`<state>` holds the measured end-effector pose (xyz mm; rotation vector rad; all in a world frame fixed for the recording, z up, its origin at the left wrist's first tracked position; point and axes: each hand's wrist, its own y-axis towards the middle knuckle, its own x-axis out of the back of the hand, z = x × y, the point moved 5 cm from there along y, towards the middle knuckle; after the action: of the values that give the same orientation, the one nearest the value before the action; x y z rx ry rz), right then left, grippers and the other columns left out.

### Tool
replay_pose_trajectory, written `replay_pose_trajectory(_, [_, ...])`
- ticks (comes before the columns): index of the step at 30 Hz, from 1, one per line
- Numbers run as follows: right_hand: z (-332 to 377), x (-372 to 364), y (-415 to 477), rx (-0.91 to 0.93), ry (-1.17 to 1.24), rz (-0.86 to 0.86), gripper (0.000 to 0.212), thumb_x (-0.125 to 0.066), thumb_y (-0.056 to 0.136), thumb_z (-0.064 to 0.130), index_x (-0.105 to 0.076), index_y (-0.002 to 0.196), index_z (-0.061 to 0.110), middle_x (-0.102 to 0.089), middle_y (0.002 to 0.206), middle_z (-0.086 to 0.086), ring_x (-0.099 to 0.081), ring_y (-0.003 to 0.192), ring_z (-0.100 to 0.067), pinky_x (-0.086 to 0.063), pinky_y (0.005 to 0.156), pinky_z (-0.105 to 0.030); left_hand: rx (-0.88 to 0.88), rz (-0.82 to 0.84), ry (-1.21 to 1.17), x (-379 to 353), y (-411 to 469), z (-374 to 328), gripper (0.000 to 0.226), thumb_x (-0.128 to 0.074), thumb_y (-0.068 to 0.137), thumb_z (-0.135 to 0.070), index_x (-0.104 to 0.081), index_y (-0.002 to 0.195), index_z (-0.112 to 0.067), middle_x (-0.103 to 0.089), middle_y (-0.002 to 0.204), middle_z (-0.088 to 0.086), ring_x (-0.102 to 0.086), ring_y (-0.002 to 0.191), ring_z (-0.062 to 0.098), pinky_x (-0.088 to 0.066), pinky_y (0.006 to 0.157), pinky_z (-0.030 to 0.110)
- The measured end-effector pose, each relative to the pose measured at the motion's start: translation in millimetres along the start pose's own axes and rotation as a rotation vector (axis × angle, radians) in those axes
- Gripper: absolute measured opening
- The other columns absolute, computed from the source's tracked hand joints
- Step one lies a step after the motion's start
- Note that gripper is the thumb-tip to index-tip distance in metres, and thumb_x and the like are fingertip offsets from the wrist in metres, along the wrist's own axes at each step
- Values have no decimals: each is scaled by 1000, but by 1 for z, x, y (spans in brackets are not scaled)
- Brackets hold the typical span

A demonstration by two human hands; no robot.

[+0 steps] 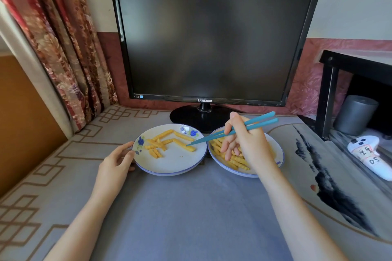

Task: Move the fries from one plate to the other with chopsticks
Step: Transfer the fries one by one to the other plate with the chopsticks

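Right grip (pixel 244 140) pinches teal chopsticks (pixel 262 119) above the right plate (pixel 279 150) (more fries (pixel 238 162) lie piled beneath it). The chopsticks' nearly closed tips reach left to a fry (pixel 186 146) on the left plate (pixel 169 172). Left grip (pixel 115 161) holds that plate's left rim. Both plates sit side by side on the grey surface (pixel 191 207), with a monitor (pixel 212 48) beyond.

- We note a dark-screened monitor (pixel 214 46) on the table (pixel 180 207).
- Floral curtain (pixel 63 38) at left.
- Grey cylinder (pixel 356 114) and white controller (pixel 369 154) near the black shelf (pixel 328 95), right.
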<state>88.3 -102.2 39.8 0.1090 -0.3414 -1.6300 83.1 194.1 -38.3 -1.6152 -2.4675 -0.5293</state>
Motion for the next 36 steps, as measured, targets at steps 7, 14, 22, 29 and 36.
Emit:
replay_pose_trajectory(7, [0,-20,-5,1,2,51,43,-37,101,30,-52,71,5,-58,49,-17,-49,34,-24,-33,35,-16,1,-6,19,1,-1,-1,31,-47,96,-15,-61,124,-16,-68,97,5,-62,71,14,-41,53,-2])
replay_pose_trajectory(14, [-3,-11,-4,-56,52,-79,47,-36,101,36,-50,66,8,-54,41,-11,-43,29,-20,-33,34,-19,5,-7,21,0,-2,-3,31,-47,97,-15,-61,124,-16,-67,95,4,-62,71,15,-40,53,-3])
replay_pose_trajectory(22, [11,19,-2,-10,129,-253,48,-38,100,37,-50,63,9,-54,41,-16,-42,28,-23,-29,33,-18,12,-4,6,0,-2,-3,31,-47,96,-14,-61,124,-16,-67,92,5,-62,72,15,-41,53,-2])
replay_pose_trajectory(29, [21,74,-3,114,154,-520,45,-35,101,34,-48,63,12,-53,38,-13,-41,28,-25,-28,34,-17,15,-3,3,0,-1,-1,30,-47,96,-16,-61,124,-17,-68,94,5,-64,73,16,-41,53,-2])
replay_pose_trajectory(36, [20,93,-4,149,76,-634,45,-34,100,34,-48,65,10,-49,35,-3,-44,28,-20,-34,33,-26,14,-7,1,0,-1,0,29,-47,96,-14,-61,122,-18,-68,98,5,-63,72,13,-42,53,-2])
